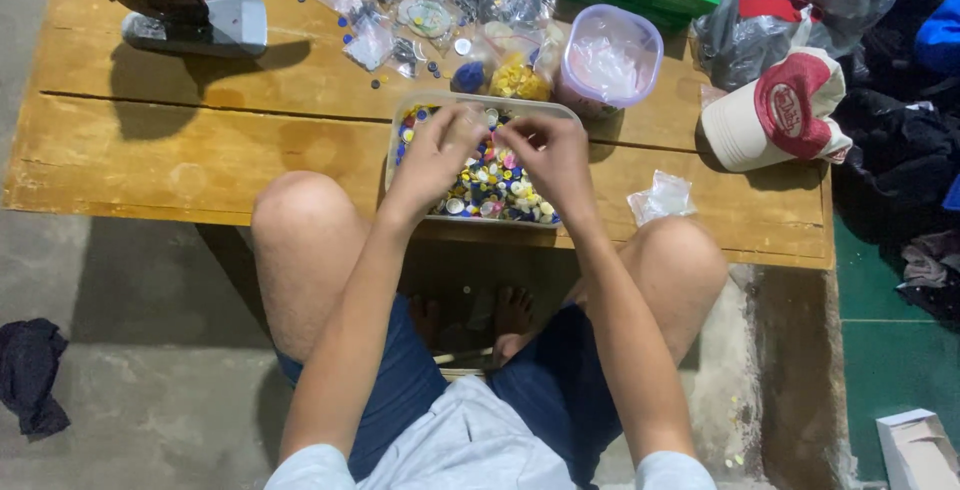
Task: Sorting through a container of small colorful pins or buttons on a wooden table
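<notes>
- Two hands work over the clear tray point(400, 120) of coloured buttons point(490, 185), which stands at the near edge of the wooden table point(200, 140).
- Our left hand point(432, 155) hangs over the tray's left half; its fingers are bent together, and we cannot tell if they pinch a button.
- Our right hand point(552, 155) hangs over the tray's right half, fingertips drawn together.
- Behind the tray stand a round plastic tub point(610, 60) and small button bags point(440, 0).
- Right of the tray lies a red-and-cream cap point(785, 110).
</notes>
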